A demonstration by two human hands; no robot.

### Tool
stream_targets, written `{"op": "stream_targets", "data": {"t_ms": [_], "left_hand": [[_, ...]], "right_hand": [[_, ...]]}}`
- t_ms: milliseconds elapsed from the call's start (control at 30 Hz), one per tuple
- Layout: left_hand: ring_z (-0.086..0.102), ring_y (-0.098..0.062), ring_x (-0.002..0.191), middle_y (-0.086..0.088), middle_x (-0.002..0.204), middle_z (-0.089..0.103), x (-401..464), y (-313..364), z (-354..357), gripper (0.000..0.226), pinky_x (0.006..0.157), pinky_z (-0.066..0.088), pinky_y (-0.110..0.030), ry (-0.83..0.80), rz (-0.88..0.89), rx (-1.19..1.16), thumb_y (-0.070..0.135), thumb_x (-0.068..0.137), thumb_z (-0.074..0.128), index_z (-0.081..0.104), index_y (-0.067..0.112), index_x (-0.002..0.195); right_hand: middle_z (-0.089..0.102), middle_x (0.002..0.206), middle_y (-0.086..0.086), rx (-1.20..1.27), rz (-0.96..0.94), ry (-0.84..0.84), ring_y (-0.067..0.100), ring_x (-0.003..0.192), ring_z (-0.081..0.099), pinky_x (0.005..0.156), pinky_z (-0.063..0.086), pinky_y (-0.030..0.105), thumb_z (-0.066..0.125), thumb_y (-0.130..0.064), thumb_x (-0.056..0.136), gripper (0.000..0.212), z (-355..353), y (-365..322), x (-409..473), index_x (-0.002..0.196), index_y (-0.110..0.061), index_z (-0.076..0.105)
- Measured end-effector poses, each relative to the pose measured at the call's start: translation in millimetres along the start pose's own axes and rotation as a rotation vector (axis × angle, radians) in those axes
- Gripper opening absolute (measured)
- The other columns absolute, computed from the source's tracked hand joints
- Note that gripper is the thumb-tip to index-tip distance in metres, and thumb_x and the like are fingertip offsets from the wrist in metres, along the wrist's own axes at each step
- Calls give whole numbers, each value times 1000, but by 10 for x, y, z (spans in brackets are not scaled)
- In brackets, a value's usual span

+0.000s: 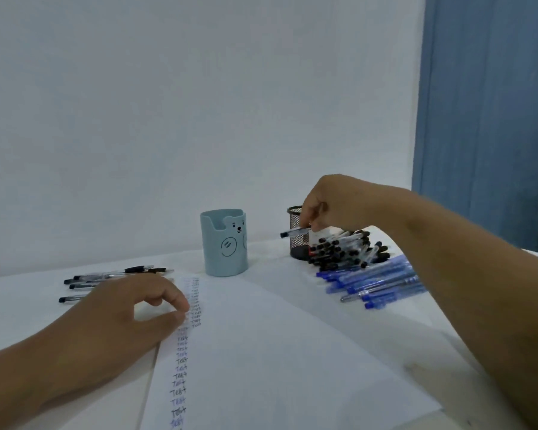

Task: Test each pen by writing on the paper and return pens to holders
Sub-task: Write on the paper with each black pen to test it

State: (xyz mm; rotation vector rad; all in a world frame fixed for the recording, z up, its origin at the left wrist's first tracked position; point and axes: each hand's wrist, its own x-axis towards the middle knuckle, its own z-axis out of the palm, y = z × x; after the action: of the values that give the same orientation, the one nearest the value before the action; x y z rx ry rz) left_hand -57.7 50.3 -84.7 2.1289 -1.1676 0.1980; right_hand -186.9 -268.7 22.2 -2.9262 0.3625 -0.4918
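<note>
— Above the black mesh holder (298,240), what does the right hand (325,202) hold?
— It pinches a black-capped pen (295,232), lying near level, cap pointing left toward the bear-faced blue holder (225,242).
— And the left hand (128,308)?
— Loosely curled, fingertips on the paper (261,352), beside columns reading "Test". White table (25,293), pale wall (168,103).
</note>
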Motion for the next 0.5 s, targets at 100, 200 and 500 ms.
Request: {"op": "stream_targets", "data": {"t_ms": [100, 200, 500], "left_hand": [[55, 13, 99, 34, 104, 65, 15, -11, 23, 29, 88, 47, -33, 25, -9, -7, 28, 84, 76, 70, 56, 91], [55, 13, 98, 35, 100, 67, 21, -18, 44, 33, 82, 47, -31, 37, -13, -34, 23, 83, 78, 71, 55, 88], [55, 12, 98, 31, 98, 69, 54, -80, 56, 34, 80, 47, -33, 46, -12, -34, 21, 81, 80, 73, 54, 87]], "right_hand": [[74, 89, -5, -67, 122, -53, -3, 54, 59, 51, 41, 14, 65, 2, 88, 29, -58, 195, -23, 96, -22, 79], [71, 84, -3, -64, 176, -37, 1, 61, 60, 50, 42, 15, 54, 9, 86, 40, -71, 327, -61, 92, -22, 77], [75, 104, 1, -30, 199, 8, 14, 91, 72, 87, 60, 37, 57, 13, 84, 43, 45, 584, -37, 98, -23, 77]]}}
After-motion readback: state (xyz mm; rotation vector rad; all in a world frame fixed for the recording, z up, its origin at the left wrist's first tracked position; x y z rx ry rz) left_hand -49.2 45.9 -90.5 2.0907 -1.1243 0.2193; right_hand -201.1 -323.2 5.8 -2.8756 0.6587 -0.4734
